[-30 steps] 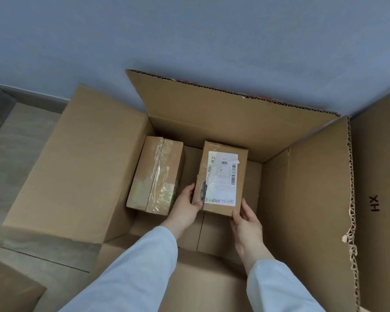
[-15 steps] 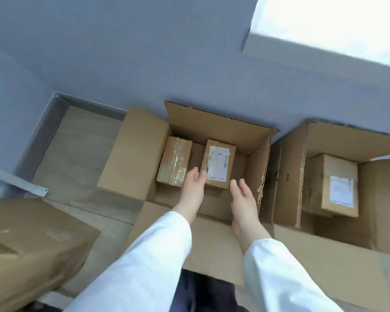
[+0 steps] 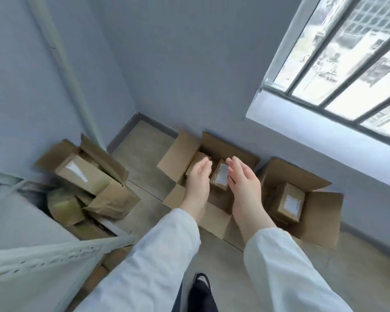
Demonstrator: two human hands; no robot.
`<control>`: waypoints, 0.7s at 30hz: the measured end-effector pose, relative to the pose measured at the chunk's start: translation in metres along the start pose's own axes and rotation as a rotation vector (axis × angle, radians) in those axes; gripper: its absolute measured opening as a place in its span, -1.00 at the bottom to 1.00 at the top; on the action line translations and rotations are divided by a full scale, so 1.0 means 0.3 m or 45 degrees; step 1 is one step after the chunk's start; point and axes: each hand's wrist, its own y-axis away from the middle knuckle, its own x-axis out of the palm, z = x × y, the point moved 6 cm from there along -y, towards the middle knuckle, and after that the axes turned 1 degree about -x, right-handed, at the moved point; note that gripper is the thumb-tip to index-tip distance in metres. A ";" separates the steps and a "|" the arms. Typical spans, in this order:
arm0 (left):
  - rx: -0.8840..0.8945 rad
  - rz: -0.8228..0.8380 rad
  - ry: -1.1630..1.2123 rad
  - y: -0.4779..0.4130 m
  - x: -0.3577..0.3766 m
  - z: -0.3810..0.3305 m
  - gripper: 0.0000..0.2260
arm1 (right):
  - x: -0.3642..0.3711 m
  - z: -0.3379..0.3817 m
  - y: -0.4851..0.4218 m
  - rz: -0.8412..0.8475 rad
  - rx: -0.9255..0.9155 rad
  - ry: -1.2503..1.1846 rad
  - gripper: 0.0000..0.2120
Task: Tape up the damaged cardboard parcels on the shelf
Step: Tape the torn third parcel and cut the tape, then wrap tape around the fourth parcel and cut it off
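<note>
While the left hand (image 3: 198, 179) and right hand (image 3: 243, 183) hover with fingers straight and palms facing each other, they hold nothing. Beneath them an open box (image 3: 223, 145) on the floor holds two parcels, the labelled parcel (image 3: 221, 176) showing between the hands. Just to the right, a second box (image 3: 320, 212) holds a single parcel (image 3: 291, 201).

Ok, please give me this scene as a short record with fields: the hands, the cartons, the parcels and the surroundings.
hands: left hand and right hand, both open, holding nothing, above the middle carton
floor cartons: middle carton and right carton, flaps open
middle carton: labelled parcel; second parcel partly behind the left hand
right carton: one white-labelled parcel
left side: shelf frame; left carton with several parcels, blurred
background: barred window, grey wall
</note>
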 end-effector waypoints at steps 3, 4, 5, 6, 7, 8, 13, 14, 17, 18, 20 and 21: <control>0.069 -0.056 0.179 0.231 -0.076 -0.109 -0.65 | 0.029 0.104 0.231 0.106 -0.093 -0.011 -0.75; 0.106 -0.057 0.210 0.289 -0.092 -0.146 -0.66 | 0.043 0.127 0.294 0.141 -0.108 -0.029 -0.77; 0.142 -0.057 0.232 0.348 -0.112 -0.183 -0.66 | 0.059 0.147 0.357 0.178 -0.125 -0.044 -0.79; 0.179 -0.067 0.269 0.418 -0.148 -0.215 -0.67 | 0.078 0.168 0.437 0.217 -0.154 -0.062 -0.81; 0.228 -0.083 0.285 0.496 -0.192 -0.246 -0.67 | 0.097 0.185 0.522 0.250 -0.191 -0.067 -0.83; 0.282 -0.091 0.295 0.563 -0.225 -0.273 -0.67 | 0.113 0.201 0.591 0.280 -0.229 -0.079 -0.85; 0.484 -0.111 0.358 0.909 -0.423 -0.332 -0.69 | 0.167 0.213 0.953 0.363 -0.358 -0.113 -0.84; 0.526 -0.120 0.369 0.971 -0.474 -0.335 -0.69 | 0.184 0.207 1.027 0.386 -0.374 -0.126 -0.83; 0.613 -0.163 0.402 1.143 -0.613 -0.346 -0.69 | 0.231 0.176 1.231 0.468 -0.381 -0.157 -0.79; 0.634 -0.183 0.424 1.203 -0.657 -0.350 -0.69 | 0.245 0.169 1.302 0.498 -0.392 -0.157 -0.79; 0.717 -0.223 0.444 1.327 -0.744 -0.375 -0.69 | 0.292 0.180 1.441 0.591 -0.456 -0.150 -0.85; 0.757 -0.239 0.448 1.383 -0.779 -0.389 -0.69 | 0.315 0.186 1.497 0.629 -0.478 -0.151 -0.87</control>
